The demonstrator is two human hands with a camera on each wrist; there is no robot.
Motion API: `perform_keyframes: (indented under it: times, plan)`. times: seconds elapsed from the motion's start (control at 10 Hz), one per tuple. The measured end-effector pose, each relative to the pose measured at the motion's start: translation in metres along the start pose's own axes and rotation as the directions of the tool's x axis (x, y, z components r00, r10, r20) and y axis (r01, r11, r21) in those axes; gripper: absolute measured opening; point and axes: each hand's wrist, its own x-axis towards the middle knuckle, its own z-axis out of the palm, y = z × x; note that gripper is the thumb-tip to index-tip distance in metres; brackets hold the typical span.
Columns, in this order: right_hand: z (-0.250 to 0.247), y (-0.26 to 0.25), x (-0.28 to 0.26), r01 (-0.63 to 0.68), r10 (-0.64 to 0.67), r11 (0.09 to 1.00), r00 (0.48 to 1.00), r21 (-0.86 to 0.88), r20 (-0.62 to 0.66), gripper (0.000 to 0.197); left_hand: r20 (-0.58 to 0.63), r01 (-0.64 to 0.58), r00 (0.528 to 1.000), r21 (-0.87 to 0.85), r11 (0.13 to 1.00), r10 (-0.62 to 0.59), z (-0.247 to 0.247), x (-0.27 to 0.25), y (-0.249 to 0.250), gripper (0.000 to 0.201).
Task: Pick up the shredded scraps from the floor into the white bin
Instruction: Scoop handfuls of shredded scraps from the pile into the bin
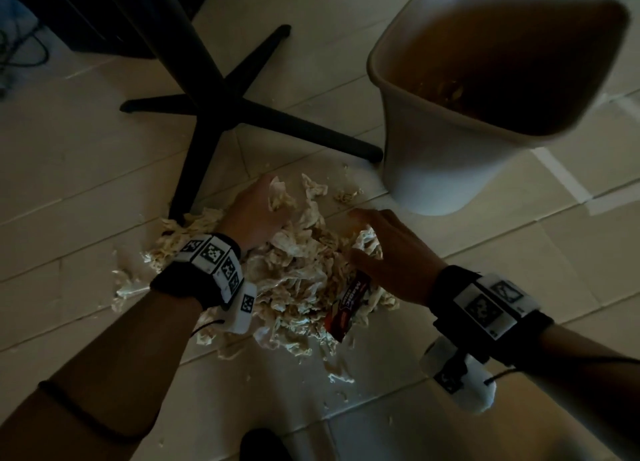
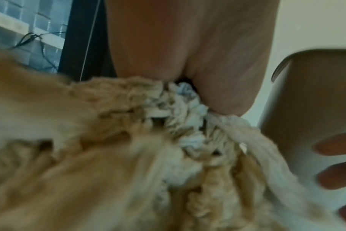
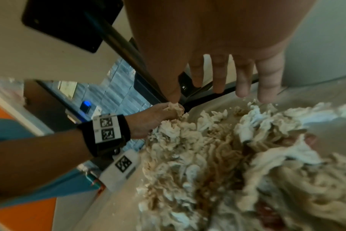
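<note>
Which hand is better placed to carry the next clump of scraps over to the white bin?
Probably the left hand: it already grips scraps. The right hand is nearer the white bin but open, fingers spread.

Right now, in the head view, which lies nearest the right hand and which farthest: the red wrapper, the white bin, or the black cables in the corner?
From the right hand:
1. Red wrapper, under the wrist, in the scraps.
2. White bin, just beyond the fingers.
3. Black cables, far top-left corner.
</note>
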Motion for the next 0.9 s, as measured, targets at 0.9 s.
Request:
perform_keyframes:
  times: [0.9]
  plan:
    - [-0.002,-0.055,-0.021,0.007,-0.102,0.605,0.992,0.796,0.069,0.027,-0.19,-0.257,0.966,-0.697,0.669,0.173,0.012,-0.116,0.095,0.018]
